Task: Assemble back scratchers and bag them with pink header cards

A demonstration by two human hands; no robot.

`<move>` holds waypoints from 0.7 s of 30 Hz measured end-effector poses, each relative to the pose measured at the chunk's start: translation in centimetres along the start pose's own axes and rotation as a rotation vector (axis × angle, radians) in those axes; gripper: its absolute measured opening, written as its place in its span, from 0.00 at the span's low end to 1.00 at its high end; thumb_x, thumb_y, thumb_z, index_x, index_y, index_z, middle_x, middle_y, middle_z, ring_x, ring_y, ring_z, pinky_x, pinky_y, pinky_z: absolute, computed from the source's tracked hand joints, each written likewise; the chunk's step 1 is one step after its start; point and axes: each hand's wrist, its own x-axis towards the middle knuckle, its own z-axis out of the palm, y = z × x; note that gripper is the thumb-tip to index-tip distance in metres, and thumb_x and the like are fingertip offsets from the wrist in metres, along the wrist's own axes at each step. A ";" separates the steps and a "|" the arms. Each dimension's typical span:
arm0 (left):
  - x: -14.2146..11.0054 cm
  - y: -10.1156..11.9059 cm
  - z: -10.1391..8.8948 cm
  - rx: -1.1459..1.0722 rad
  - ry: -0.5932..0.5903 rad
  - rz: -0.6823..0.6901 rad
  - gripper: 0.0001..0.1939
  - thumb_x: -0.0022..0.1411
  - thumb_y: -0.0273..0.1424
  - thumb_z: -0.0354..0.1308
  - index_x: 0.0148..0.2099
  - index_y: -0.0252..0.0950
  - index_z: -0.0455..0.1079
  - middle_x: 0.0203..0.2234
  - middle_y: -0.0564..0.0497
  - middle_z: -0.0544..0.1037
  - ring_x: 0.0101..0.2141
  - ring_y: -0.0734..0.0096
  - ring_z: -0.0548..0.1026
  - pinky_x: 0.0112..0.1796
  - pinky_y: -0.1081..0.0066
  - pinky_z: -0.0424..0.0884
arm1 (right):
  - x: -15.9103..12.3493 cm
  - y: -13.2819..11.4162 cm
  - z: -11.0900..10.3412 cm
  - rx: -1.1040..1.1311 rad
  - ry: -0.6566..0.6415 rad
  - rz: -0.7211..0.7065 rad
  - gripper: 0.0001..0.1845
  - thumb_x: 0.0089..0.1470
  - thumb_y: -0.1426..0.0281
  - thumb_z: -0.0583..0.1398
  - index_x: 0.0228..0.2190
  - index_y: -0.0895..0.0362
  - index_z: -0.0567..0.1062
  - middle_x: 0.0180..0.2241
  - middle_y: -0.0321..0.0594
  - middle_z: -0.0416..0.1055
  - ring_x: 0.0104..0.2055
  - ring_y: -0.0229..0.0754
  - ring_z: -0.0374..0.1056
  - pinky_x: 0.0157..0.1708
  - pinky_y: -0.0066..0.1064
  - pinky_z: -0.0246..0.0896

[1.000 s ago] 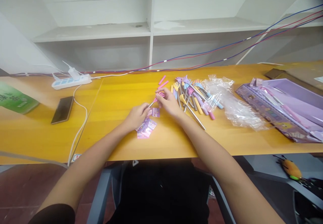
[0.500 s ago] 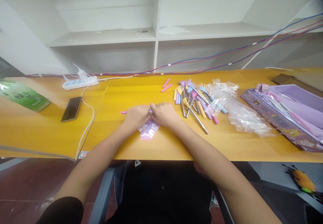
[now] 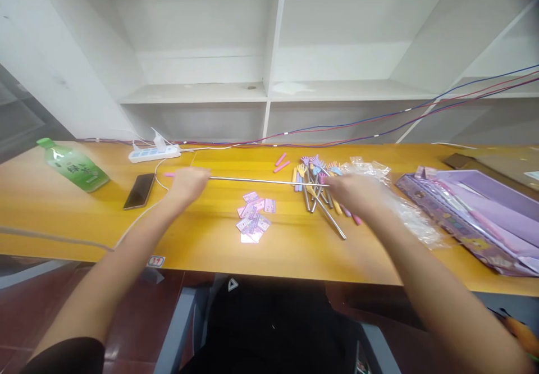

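A telescopic back scratcher (image 3: 256, 181) is stretched out sideways above the table, its thin metal rod spanning both hands. My left hand (image 3: 191, 184) is closed round its pink handle end, which pokes out to the left. My right hand (image 3: 349, 190), slightly blurred, is closed on the other end; the head is hidden in it. Below the rod lies a loose pile of small pink and purple cards (image 3: 252, 217). Behind my right hand is a heap of back scratchers (image 3: 314, 186) with coloured hand-shaped heads, and two pink tubes (image 3: 281, 163) lie left of the heap.
Clear plastic bags (image 3: 415, 222) and a purple printed pouch (image 3: 458, 217) lie at the right. Toward the left are a phone (image 3: 138, 191), a green bottle (image 3: 76, 165) and a white power strip (image 3: 154, 153) with its cable. White shelving (image 3: 202, 93) stands behind.
My hands were together above the cards; they have moved far apart, left and right, and the back scratcher's rod has been drawn out long between them. The cards are now uncovered.
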 end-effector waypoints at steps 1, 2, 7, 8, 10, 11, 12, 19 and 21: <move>-0.5 -2.0 -0.5 0.102 -0.001 -0.015 0.19 0.72 0.29 0.48 0.35 0.31 0.79 0.29 0.37 0.81 0.37 0.50 0.81 0.39 0.60 0.70 | -1.0 2.8 -0.3 -0.019 0.004 0.042 0.17 0.54 0.79 0.60 0.19 0.53 0.64 0.20 0.41 0.65 0.24 0.40 0.54 0.31 0.34 0.42; -1.1 -3.7 -0.8 0.169 -0.024 -0.018 0.19 0.72 0.30 0.48 0.38 0.32 0.80 0.30 0.36 0.82 0.37 0.49 0.81 0.39 0.59 0.71 | -2.1 5.2 -0.4 -0.032 0.005 0.058 0.18 0.55 0.79 0.59 0.18 0.53 0.62 0.20 0.42 0.66 0.25 0.41 0.55 0.32 0.35 0.44; -3.6 -6.4 0.7 0.226 -0.142 0.099 0.20 0.72 0.30 0.47 0.48 0.36 0.82 0.40 0.35 0.85 0.41 0.46 0.83 0.39 0.57 0.72 | -6.5 10.0 0.9 -0.122 -0.020 0.017 0.16 0.57 0.78 0.60 0.21 0.52 0.67 0.24 0.46 0.71 0.31 0.45 0.64 0.36 0.37 0.50; -3.8 -6.2 1.1 0.212 -0.140 0.110 0.19 0.72 0.29 0.47 0.48 0.36 0.82 0.40 0.35 0.85 0.42 0.47 0.83 0.39 0.58 0.72 | -7.0 9.9 1.1 -0.130 -0.031 0.027 0.15 0.57 0.77 0.61 0.21 0.51 0.68 0.24 0.46 0.71 0.32 0.46 0.65 0.36 0.37 0.51; -4.0 -5.7 1.7 0.185 -0.129 0.116 0.18 0.71 0.29 0.48 0.46 0.37 0.81 0.39 0.36 0.85 0.41 0.50 0.82 0.39 0.60 0.72 | -7.8 9.9 1.5 -0.119 -0.057 0.024 0.13 0.57 0.74 0.63 0.22 0.50 0.70 0.25 0.45 0.70 0.33 0.47 0.67 0.35 0.37 0.51; -4.1 -5.6 1.8 0.175 -0.131 0.120 0.17 0.71 0.29 0.49 0.45 0.37 0.81 0.38 0.37 0.84 0.40 0.51 0.82 0.38 0.62 0.71 | -8.1 10.1 1.6 -0.105 -0.067 0.017 0.12 0.57 0.73 0.64 0.23 0.50 0.71 0.25 0.45 0.70 0.33 0.47 0.67 0.34 0.37 0.52; -4.2 -5.4 1.9 0.169 -0.134 0.126 0.16 0.71 0.30 0.49 0.44 0.37 0.80 0.37 0.38 0.84 0.39 0.52 0.82 0.37 0.63 0.71 | -8.4 10.3 1.7 -0.090 -0.064 0.013 0.11 0.57 0.72 0.64 0.24 0.50 0.71 0.26 0.45 0.70 0.34 0.46 0.68 0.34 0.37 0.52; -5.5 -5.3 2.8 0.193 -0.123 0.159 0.18 0.74 0.35 0.47 0.39 0.37 0.76 0.34 0.40 0.83 0.35 0.58 0.80 0.32 0.68 0.64 | -10.0 12.7 3.6 0.040 0.011 0.102 0.11 0.60 0.66 0.60 0.25 0.47 0.75 0.33 0.47 0.71 0.32 0.46 0.70 0.28 0.38 0.52; -5.7 -5.2 3.3 0.213 -0.103 0.127 0.19 0.75 0.37 0.47 0.38 0.36 0.76 0.34 0.39 0.83 0.36 0.57 0.81 0.32 0.68 0.63 | -9.9 12.4 4.1 0.068 0.111 0.150 0.14 0.59 0.65 0.61 0.21 0.48 0.74 0.30 0.47 0.70 0.31 0.46 0.71 0.29 0.37 0.56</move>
